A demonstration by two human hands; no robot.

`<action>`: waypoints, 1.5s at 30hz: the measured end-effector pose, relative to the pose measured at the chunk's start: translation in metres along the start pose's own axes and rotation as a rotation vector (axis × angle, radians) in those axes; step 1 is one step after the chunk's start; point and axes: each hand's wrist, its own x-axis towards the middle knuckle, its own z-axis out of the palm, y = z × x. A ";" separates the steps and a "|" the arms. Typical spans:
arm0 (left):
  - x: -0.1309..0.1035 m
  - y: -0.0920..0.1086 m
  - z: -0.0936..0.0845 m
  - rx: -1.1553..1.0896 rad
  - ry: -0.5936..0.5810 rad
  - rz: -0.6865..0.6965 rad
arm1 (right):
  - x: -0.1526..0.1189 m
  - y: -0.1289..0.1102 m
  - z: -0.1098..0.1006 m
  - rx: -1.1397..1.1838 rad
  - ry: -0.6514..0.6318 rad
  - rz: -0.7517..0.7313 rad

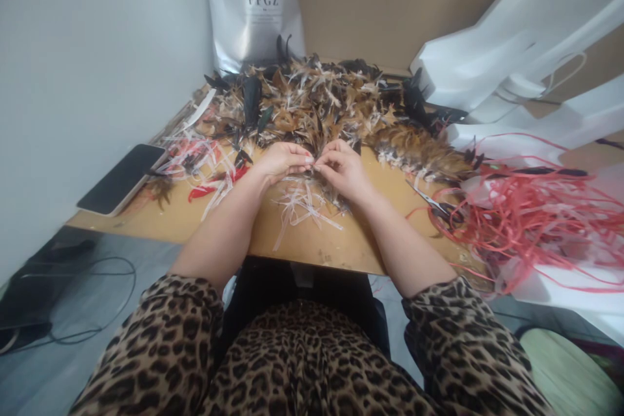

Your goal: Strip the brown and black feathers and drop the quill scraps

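My left hand (288, 162) and my right hand (344, 169) meet over the front of the table, fingertips pinched close together. Between them is the base of a small bunch of brown feathers (318, 136), its tips pointing away from me; the fingers partly hide it. Just below the hands, clear and whitish ribbon strips (303, 205) lie loose on the tabletop. Behind the hands a large heap of brown and black feathers (292, 94) spreads across the table.
A phone (121, 179) rests at the left edge, near white and red strips (199, 156). Scissors (431, 200) lie to the right, beside a tangle of red ribbon (541, 221). A silver bag (253, 19) stands at the back, with white foam-like pieces (468, 65) at the right.
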 end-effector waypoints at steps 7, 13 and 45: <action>-0.005 0.005 0.004 0.067 -0.005 0.011 | 0.003 0.002 -0.002 0.088 0.043 0.071; -0.010 0.007 0.010 0.252 -0.034 0.064 | 0.003 0.007 0.000 0.076 -0.026 0.078; -0.004 -0.004 0.015 0.867 0.236 0.565 | 0.007 0.009 0.008 0.046 0.002 0.388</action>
